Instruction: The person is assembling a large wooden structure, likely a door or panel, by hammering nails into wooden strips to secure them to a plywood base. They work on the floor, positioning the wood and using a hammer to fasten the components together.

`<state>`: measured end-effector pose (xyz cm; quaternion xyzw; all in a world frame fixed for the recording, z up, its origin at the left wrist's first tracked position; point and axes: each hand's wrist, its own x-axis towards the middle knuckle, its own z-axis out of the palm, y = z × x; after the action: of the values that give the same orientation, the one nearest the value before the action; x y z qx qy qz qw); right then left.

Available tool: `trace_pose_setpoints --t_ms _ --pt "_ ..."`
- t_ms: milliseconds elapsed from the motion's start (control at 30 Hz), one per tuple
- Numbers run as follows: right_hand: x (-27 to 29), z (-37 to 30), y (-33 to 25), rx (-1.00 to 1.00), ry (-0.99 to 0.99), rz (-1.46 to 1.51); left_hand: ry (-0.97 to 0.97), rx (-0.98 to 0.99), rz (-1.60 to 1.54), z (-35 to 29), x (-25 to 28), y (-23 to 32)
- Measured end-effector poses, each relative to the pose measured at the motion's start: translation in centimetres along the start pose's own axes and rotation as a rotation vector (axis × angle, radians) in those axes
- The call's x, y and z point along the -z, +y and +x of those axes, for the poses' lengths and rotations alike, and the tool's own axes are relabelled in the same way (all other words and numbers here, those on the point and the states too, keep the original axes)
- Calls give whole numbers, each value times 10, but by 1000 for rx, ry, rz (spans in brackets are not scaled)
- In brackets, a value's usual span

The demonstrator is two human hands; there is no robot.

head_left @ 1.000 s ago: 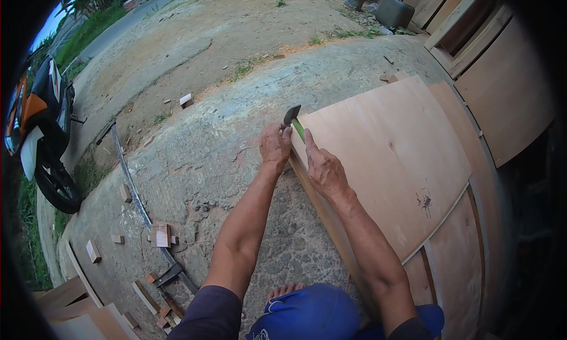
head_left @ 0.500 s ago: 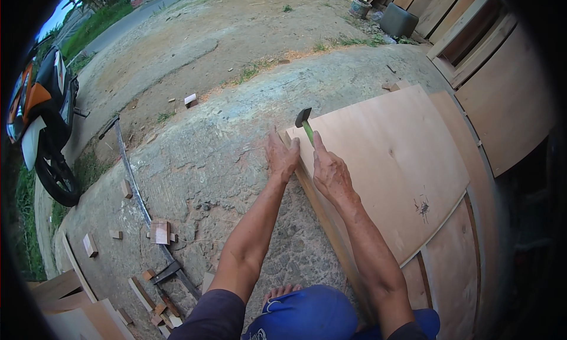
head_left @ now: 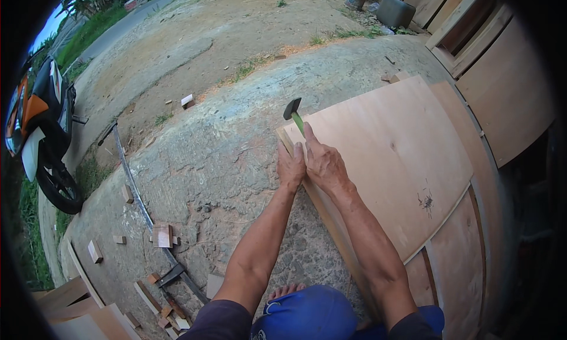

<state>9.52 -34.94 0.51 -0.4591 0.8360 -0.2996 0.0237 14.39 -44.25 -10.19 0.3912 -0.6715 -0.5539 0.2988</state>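
A hammer (head_left: 297, 120) with a dark head and green handle is in my right hand (head_left: 326, 167), its forefinger stretched along the handle. The hammer head stands just past the far left corner of a pale plywood panel (head_left: 384, 151). My left hand (head_left: 292, 167) grips the panel's left edge near that corner, thumb on top; its other fingers are mostly hidden. Along this edge runs a wooden batten (head_left: 335, 234) under the plywood. The two hands are side by side and seem to touch. A small heap of nails (head_left: 426, 203) lies on the panel.
More plywood sheets (head_left: 455, 257) lie below and right of the panel. On the rough concrete at left are a long metal bar clamp (head_left: 139, 199), wood blocks (head_left: 162, 236) and offcuts. A motorbike (head_left: 44, 133) stands far left. Boards (head_left: 508, 98) lean at the far right.
My left hand has slid along the edge towards me, closer to my right hand. The hammer and right hand have shifted slightly left. The whole view has turned a little.
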Motion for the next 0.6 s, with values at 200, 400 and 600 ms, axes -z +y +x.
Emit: trace_pose_setpoints --t_ms 200,400,600 --pt "-9 -11 5 -234 -103 22 -31 36 24 -1 -5 0" --pt "3 -21 -15 -91 93 16 -28 70 36 0 -2 -6" --pt "4 -2 -8 -218 -262 -69 -26 4 -41 0 -2 -6"
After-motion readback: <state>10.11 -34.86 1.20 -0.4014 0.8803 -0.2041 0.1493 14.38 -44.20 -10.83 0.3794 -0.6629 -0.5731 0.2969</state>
